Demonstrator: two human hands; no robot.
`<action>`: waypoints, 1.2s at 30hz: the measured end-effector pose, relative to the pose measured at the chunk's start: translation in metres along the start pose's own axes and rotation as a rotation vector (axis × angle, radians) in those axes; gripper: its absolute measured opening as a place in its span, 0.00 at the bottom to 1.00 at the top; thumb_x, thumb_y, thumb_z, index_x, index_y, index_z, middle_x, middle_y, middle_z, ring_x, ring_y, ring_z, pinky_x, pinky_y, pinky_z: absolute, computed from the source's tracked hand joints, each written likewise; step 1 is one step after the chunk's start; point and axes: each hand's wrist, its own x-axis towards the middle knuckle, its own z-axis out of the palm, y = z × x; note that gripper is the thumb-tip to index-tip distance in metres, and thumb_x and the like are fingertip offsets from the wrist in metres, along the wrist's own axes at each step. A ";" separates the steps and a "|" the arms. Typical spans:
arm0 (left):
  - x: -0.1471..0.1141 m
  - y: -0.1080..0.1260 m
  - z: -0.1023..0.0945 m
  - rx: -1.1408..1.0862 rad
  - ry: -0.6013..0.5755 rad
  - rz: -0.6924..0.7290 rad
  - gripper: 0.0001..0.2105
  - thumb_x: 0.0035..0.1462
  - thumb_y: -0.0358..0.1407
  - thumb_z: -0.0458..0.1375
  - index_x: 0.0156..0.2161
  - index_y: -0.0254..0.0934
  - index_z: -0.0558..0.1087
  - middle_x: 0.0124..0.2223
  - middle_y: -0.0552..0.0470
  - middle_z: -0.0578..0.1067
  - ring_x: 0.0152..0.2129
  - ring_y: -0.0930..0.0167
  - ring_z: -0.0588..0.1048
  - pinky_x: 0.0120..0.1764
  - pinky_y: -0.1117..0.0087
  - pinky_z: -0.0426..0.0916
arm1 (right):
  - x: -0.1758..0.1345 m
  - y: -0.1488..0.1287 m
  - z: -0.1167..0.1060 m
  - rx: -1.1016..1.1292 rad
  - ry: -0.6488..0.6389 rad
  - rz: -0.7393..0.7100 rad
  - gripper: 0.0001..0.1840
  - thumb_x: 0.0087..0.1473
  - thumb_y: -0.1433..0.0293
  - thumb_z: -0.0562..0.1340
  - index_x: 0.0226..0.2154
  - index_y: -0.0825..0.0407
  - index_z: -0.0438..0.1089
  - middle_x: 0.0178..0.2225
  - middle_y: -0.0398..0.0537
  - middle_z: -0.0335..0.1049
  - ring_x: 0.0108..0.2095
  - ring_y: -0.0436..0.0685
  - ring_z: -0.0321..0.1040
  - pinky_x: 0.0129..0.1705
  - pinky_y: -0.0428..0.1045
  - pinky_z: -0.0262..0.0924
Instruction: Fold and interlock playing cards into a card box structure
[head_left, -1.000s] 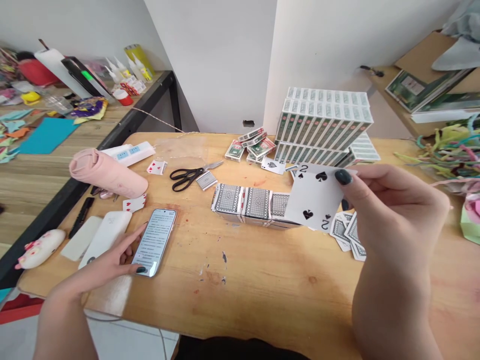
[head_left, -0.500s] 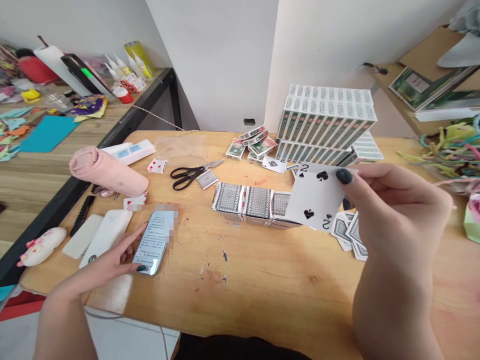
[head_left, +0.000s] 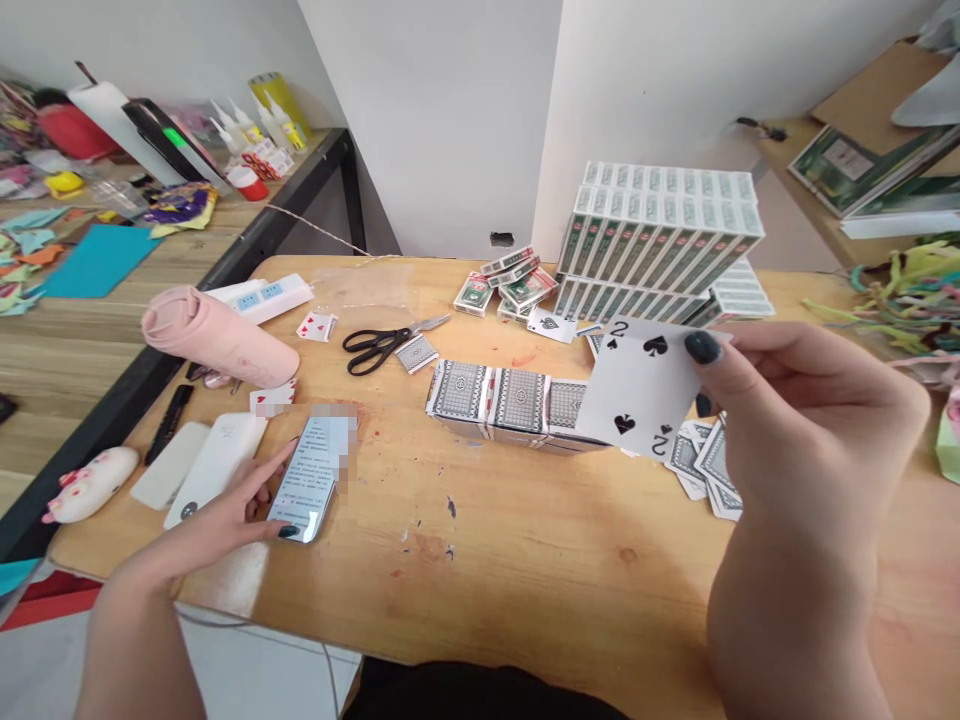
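Note:
My right hand [head_left: 795, 410] pinches a two of spades playing card [head_left: 637, 385] between thumb and fingertips, its face toward me, held up above the table. Behind and left of the card lies a row of card stacks [head_left: 517, 405], backs up, wrapped with white bands. Loose playing cards [head_left: 697, 460] rest below my right wrist, partly hidden by it. At the left, my left hand [head_left: 247, 510] grips the lower left edge of a smartphone [head_left: 307, 480], thumb over its bottom corner. The lit screen shows lines of text, partly blurred out.
Boxed card decks [head_left: 660, 235] are piled at the back right, with a few loose boxes [head_left: 502, 285] beside them. Black scissors [head_left: 375, 350], a pink tumbler [head_left: 217, 335], a power strip [head_left: 274, 295], a white power bank [head_left: 214, 470] and a black marker [head_left: 169, 420] lie around the left side.
The camera view has shifted slightly. Both hands keep their holds, on the card and on the smartphone, with hardly any movement.

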 end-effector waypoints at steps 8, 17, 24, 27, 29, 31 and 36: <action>-0.001 -0.003 -0.002 0.014 -0.031 0.012 0.49 0.49 0.51 0.57 0.67 0.40 0.32 0.44 0.49 0.59 0.35 0.67 0.63 0.42 0.68 0.62 | 0.001 -0.001 0.001 0.018 0.015 -0.010 0.06 0.44 0.74 0.69 0.27 0.48 0.78 0.19 0.40 0.71 0.17 0.46 0.62 0.14 0.43 0.56; -0.001 0.001 0.000 -0.001 0.000 0.010 0.48 0.50 0.54 0.55 0.67 0.38 0.33 0.46 0.47 0.59 0.35 0.67 0.63 0.42 0.67 0.62 | 0.000 0.001 0.000 0.010 -0.014 -0.007 0.06 0.45 0.74 0.68 0.28 0.47 0.79 0.19 0.40 0.71 0.17 0.46 0.62 0.14 0.43 0.54; -0.001 -0.009 -0.001 -0.001 -0.023 0.033 0.49 0.49 0.51 0.58 0.67 0.39 0.33 0.43 0.49 0.60 0.37 0.66 0.64 0.42 0.68 0.62 | -0.001 -0.001 0.001 -0.005 0.006 0.003 0.03 0.44 0.72 0.69 0.27 0.49 0.78 0.16 0.40 0.67 0.15 0.46 0.59 0.12 0.43 0.51; 0.000 -0.013 -0.002 -0.010 -0.033 0.043 0.48 0.50 0.51 0.57 0.67 0.39 0.33 0.41 0.50 0.61 0.37 0.66 0.65 0.44 0.67 0.62 | -0.001 -0.001 0.001 -0.009 -0.002 0.004 0.03 0.44 0.72 0.68 0.26 0.48 0.78 0.15 0.39 0.65 0.15 0.46 0.57 0.12 0.44 0.49; 0.000 -0.013 -0.002 -0.004 -0.026 0.045 0.47 0.51 0.52 0.55 0.67 0.39 0.34 0.40 0.51 0.61 0.37 0.65 0.65 0.44 0.67 0.62 | -0.001 -0.001 0.001 -0.017 -0.006 0.004 0.03 0.44 0.71 0.69 0.26 0.48 0.78 0.15 0.39 0.65 0.15 0.47 0.58 0.12 0.44 0.50; 0.000 -0.010 -0.002 -0.001 -0.015 0.040 0.46 0.52 0.52 0.54 0.67 0.37 0.34 0.39 0.51 0.61 0.36 0.65 0.65 0.43 0.67 0.61 | -0.001 -0.001 0.001 -0.018 -0.009 0.007 0.03 0.44 0.71 0.68 0.27 0.48 0.78 0.15 0.39 0.65 0.15 0.46 0.58 0.12 0.44 0.50; -0.002 -0.003 -0.002 -0.008 -0.005 0.012 0.45 0.52 0.52 0.53 0.67 0.37 0.35 0.40 0.50 0.59 0.36 0.66 0.65 0.43 0.67 0.61 | -0.001 -0.001 0.001 -0.008 -0.024 0.003 0.04 0.45 0.73 0.68 0.27 0.49 0.78 0.15 0.39 0.66 0.15 0.46 0.58 0.12 0.43 0.49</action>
